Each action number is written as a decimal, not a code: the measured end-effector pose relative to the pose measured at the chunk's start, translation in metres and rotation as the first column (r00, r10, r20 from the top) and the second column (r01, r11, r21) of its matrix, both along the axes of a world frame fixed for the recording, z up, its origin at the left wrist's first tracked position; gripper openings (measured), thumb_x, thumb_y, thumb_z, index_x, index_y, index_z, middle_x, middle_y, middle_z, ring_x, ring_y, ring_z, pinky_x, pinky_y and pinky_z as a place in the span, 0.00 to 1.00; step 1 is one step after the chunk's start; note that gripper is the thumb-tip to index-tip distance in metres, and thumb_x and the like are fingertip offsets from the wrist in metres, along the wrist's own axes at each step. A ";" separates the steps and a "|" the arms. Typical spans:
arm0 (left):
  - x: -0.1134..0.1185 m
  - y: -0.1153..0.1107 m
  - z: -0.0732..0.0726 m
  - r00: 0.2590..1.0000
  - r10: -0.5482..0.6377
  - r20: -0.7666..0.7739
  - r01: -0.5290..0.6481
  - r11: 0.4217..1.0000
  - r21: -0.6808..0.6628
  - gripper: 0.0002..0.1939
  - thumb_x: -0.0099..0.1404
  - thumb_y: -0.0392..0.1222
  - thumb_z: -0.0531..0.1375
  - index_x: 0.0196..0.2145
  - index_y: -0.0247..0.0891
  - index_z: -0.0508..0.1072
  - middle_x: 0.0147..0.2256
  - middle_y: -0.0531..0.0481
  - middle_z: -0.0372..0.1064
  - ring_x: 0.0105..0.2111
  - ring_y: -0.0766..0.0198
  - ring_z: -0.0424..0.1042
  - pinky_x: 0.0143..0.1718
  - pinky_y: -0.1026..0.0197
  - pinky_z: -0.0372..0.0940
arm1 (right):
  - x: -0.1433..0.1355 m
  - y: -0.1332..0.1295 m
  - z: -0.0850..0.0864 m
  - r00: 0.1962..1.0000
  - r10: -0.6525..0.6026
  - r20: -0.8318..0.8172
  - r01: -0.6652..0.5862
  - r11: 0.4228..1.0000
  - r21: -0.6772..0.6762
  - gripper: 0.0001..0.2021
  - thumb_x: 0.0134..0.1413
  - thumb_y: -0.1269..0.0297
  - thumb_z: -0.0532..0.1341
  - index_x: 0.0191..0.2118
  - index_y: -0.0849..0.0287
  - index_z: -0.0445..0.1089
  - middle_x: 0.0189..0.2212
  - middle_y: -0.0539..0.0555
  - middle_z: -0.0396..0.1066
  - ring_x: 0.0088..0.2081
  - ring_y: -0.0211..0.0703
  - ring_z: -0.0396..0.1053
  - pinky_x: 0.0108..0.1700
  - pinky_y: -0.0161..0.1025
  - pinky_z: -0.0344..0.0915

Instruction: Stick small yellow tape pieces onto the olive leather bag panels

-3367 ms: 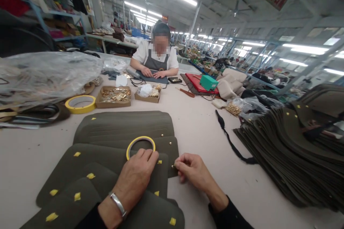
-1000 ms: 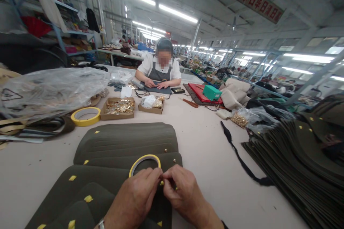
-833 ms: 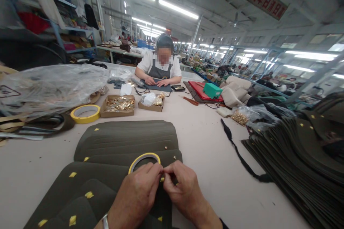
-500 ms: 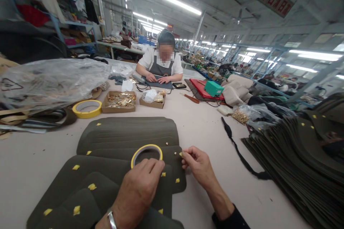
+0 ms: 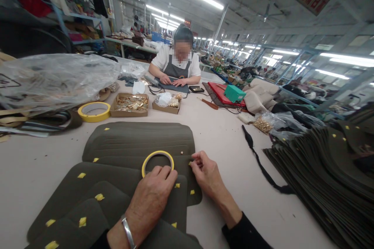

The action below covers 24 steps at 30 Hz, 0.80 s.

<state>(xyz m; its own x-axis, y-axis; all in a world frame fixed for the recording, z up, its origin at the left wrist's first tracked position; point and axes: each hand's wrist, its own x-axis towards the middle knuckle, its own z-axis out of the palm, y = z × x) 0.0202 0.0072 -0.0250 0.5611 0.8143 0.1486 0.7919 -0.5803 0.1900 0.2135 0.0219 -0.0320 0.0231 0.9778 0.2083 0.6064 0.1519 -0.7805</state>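
My left hand (image 5: 154, 194) grips a roll of yellow tape (image 5: 143, 168), held over the dark olive panels. Between the thumb and fingers of my right hand (image 5: 207, 173) is a small piece of yellow tape (image 5: 189, 163), at the right edge of an olive panel (image 5: 188, 179). My fingers cover the spot where it meets the panel. Just above, a small gold stud (image 5: 181, 153) shows on the panel behind. Overlapping panels (image 5: 117, 179) spread out to the left, several bearing yellow tape patches (image 5: 99, 197).
Another yellow tape roll (image 5: 94, 116) lies beside a box of gold metal parts (image 5: 128, 113). A fanned stack of olive panels (image 5: 318, 175) fills the right side, with a black strap (image 5: 260, 167) near it. Across the table, a co-worker (image 5: 172, 68) handles a dark piece.
My right hand has shifted slightly left with the tape piece, and its fingers now hide the stud seen there before. The left hand keeps hold of the tape roll.
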 end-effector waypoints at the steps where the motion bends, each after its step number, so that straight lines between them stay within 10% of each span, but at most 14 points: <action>1: 0.000 0.000 0.000 1.000 0.003 -0.001 -0.003 1.000 0.000 0.09 0.65 0.29 0.53 0.38 0.39 0.70 0.37 0.49 0.68 0.37 0.56 0.66 0.40 0.52 0.67 | 0.000 0.001 0.000 1.000 -0.005 0.019 0.005 1.000 0.001 0.05 0.54 0.69 0.57 0.38 0.58 0.65 0.26 0.49 0.70 0.27 0.39 0.69 0.32 0.35 0.65; 10: -0.002 0.004 0.000 0.998 0.041 -0.045 -0.040 0.999 0.022 0.10 0.67 0.30 0.51 0.38 0.40 0.70 0.36 0.48 0.67 0.37 0.54 0.65 0.39 0.51 0.63 | 0.018 -0.001 -0.001 0.988 -0.084 0.126 0.079 0.996 0.044 0.06 0.55 0.63 0.62 0.38 0.57 0.68 0.21 0.46 0.69 0.23 0.39 0.68 0.29 0.35 0.63; 16: -0.003 0.009 0.000 0.999 0.035 -0.011 -0.034 0.997 0.071 0.11 0.68 0.31 0.49 0.36 0.40 0.69 0.33 0.48 0.66 0.35 0.54 0.63 0.38 0.50 0.61 | 0.013 -0.007 -0.004 0.939 0.136 0.316 -0.208 0.956 0.208 0.08 0.58 0.72 0.56 0.36 0.58 0.73 0.32 0.55 0.74 0.35 0.43 0.71 0.41 0.38 0.66; 24: -0.009 0.010 0.008 0.935 -0.165 0.315 0.092 0.968 0.235 0.09 0.71 0.34 0.47 0.37 0.37 0.67 0.31 0.49 0.65 0.33 0.59 0.63 0.36 0.57 0.61 | 0.000 0.005 -0.003 0.992 -0.059 0.113 0.068 0.995 -0.078 0.07 0.54 0.68 0.60 0.32 0.59 0.77 0.28 0.52 0.77 0.29 0.41 0.72 0.34 0.36 0.66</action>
<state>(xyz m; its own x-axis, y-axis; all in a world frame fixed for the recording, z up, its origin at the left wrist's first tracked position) 0.0113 0.0172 -0.0170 0.5482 0.6669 0.5048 0.6218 -0.7286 0.2872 0.2135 0.0265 -0.0349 0.0667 0.9889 0.1325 0.6960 0.0491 -0.7164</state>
